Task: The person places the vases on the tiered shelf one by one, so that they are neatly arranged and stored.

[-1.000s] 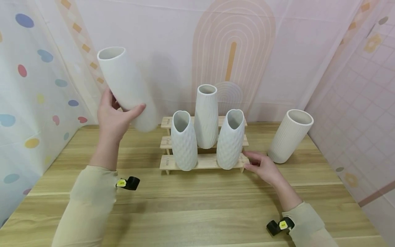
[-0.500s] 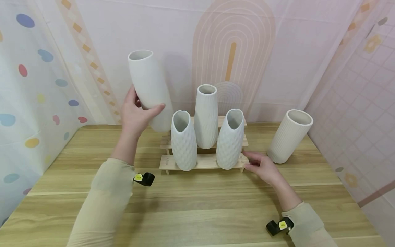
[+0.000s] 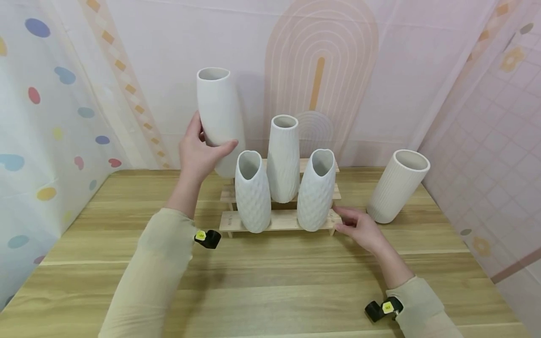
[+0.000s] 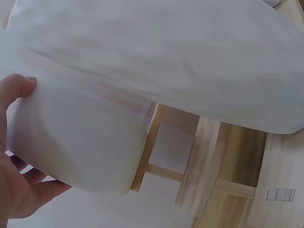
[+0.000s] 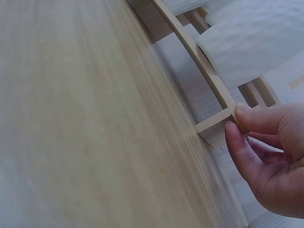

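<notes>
My left hand (image 3: 198, 152) grips a tall smooth white vase (image 3: 220, 110) around its lower part, thumb across the front. The vase's base overlaps the left end of the top tier in the head view, and in the left wrist view it reaches the end of the wooden tiered stand (image 4: 199, 156). My right hand (image 3: 361, 230) pinches the right end of the stand's bottom tier (image 3: 283, 220) between thumb and fingers. Two dimpled vases with notched rims, one left (image 3: 253, 197) and one right (image 3: 316, 195), stand on the bottom tier. Behind them, a tall ribbed vase (image 3: 284, 159) stands on the middle tier.
A finely grooved white vase (image 3: 397, 188) stands on the wooden table (image 3: 270, 286) right of the stand, close to my right hand. Patterned curtains hang along the back (image 3: 169, 28) and both sides of the table.
My left hand has carried the smooth vase rightward from over the table's left side to the stand's left end, and the vase has become more upright. My right hand keeps its place.
</notes>
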`<move>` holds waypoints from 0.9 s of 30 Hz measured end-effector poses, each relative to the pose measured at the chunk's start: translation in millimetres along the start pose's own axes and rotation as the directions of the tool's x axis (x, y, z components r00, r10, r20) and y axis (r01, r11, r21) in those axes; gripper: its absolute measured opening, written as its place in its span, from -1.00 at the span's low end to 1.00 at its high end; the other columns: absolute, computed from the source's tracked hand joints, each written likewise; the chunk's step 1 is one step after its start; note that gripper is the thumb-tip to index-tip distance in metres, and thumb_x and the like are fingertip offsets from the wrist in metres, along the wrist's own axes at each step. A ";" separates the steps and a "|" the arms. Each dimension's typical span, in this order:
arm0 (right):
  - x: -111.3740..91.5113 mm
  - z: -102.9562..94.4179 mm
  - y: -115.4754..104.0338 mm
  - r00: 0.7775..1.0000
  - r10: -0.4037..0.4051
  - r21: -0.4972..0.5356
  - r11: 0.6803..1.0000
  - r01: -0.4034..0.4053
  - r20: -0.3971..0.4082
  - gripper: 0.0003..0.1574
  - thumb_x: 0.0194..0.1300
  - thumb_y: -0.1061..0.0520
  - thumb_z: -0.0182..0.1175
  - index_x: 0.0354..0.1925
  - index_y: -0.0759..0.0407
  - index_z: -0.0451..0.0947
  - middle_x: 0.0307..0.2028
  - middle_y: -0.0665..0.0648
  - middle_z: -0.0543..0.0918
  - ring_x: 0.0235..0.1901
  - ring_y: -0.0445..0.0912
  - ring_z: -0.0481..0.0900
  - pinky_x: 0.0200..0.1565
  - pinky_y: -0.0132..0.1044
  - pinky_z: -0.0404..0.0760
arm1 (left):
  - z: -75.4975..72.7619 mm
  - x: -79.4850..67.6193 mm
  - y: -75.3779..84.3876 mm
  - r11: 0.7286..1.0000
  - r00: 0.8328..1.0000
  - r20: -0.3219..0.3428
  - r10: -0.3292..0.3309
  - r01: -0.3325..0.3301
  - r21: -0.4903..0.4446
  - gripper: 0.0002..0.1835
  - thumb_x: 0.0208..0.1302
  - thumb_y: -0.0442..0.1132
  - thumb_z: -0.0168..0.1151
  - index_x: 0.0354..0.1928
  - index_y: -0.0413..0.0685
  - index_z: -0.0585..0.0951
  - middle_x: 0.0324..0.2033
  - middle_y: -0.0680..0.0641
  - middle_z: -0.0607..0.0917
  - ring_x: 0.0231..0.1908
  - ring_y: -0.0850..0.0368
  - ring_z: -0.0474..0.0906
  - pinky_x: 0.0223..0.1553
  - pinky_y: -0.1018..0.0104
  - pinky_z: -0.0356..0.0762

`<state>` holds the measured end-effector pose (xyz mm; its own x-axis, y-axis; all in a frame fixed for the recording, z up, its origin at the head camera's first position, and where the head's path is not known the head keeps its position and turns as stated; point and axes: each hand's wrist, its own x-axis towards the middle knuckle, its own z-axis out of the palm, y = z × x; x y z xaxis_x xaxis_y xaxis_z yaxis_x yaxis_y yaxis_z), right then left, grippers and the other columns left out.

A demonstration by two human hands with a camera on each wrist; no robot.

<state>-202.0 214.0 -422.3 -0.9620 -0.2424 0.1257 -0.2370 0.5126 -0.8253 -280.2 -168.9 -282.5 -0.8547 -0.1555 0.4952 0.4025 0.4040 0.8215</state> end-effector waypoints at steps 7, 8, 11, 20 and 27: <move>1.1 -0.1 0.8 1.000 -0.006 0.001 1.000 0.006 -0.009 -0.39 0.31 0.26 0.31 0.28 0.39 0.43 0.24 0.39 0.48 0.04 0.13 0.52 -0.05 -0.19 0.55 | 8.8 7.6 1.2 1.000 1.000 0.020 0.003 -0.003 0.024 -0.15 -0.07 -0.07 0.57 0.33 0.16 0.39 0.11 0.05 0.58 0.01 0.13 0.47 -0.05 0.11 0.58; 1.3 -0.1 0.8 1.000 -0.006 0.000 1.000 0.006 -0.010 -0.39 0.31 0.26 0.31 0.28 0.40 0.44 0.24 0.39 0.48 0.03 0.12 0.53 -0.05 -0.20 0.55 | 10.0 9.0 1.1 1.000 1.000 0.024 0.006 -0.006 0.024 -0.15 -0.07 -0.07 0.57 0.33 0.16 0.39 0.11 0.06 0.58 0.00 0.12 0.47 -0.05 0.11 0.58; 1.5 -0.1 0.8 1.000 -0.004 -0.003 1.000 0.004 -0.011 -0.39 0.31 0.26 0.31 0.28 0.39 0.44 0.24 0.39 0.48 0.00 0.11 0.53 -0.07 -0.23 0.55 | 12.8 12.6 0.1 1.000 0.999 0.034 0.016 -0.017 0.021 -0.16 -0.06 -0.08 0.57 0.32 0.15 0.40 0.12 0.06 0.57 0.01 0.11 0.49 -0.05 0.12 0.58; -0.7 -0.6 0.1 1.000 0.002 0.008 1.000 -0.002 -0.009 -0.39 0.31 0.25 0.31 0.28 0.39 0.43 0.24 0.39 0.48 0.00 0.09 0.52 -0.08 -0.25 0.54 | 17.8 13.5 -4.1 1.000 0.999 0.037 0.008 -0.008 -0.018 -0.14 -0.07 -0.10 0.58 0.33 0.19 0.39 0.14 0.07 0.56 0.01 0.10 0.49 -0.02 0.10 0.58; -2.2 0.7 -0.7 1.000 0.003 0.010 1.000 -0.003 -0.006 -0.39 0.31 0.26 0.31 0.28 0.41 0.44 0.23 0.39 0.48 0.02 0.10 0.52 -0.06 -0.22 0.54 | 24.5 12.2 -3.4 0.999 0.999 0.034 0.027 -0.026 -0.044 -0.13 -0.08 -0.12 0.59 0.34 0.18 0.40 0.12 0.06 0.58 0.03 0.14 0.47 0.01 0.14 0.55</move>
<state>-199.7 213.6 -422.4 -0.9635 -0.2356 0.1269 -0.2329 0.5047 -0.8313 -300.0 -150.2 -286.2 -0.8540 -0.1142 0.5076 0.4383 0.3680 0.8201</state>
